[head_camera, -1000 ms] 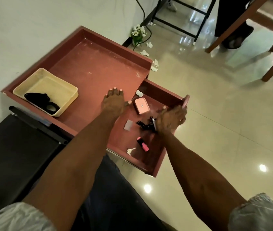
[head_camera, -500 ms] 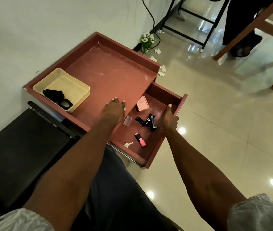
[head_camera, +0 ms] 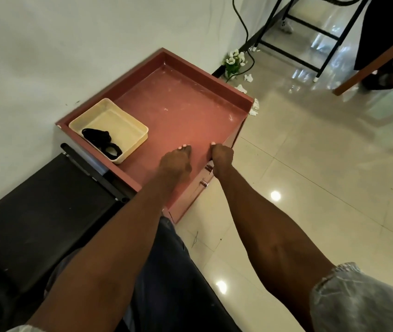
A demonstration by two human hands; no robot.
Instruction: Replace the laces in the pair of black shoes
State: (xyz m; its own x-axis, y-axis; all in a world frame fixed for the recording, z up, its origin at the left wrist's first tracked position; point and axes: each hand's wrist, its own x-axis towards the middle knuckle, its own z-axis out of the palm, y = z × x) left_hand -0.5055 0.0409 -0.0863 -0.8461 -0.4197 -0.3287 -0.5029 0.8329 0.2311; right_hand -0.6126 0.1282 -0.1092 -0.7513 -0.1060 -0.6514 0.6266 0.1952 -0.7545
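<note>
Both hands at the desk's (head_camera: 181, 109) front edge, drawer (head_camera: 199, 185) shut.
Left hand (head_camera: 175, 161) rests flat, grip released, steadying; right hand (head_camera: 222, 155) curls over the edge. Black laces (head_camera: 102, 141) wait in the tray (head_camera: 128, 121); no shoes visible.

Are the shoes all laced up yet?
No shoes are in view. The drawer is shut, with the right hand against its front edge and the left hand resting on the cabinet top. Black laces wait in the tray. The lacing is left.

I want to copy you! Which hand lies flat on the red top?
The left hand; its fingers stretch out, while the right hand curls over the edge.
</note>
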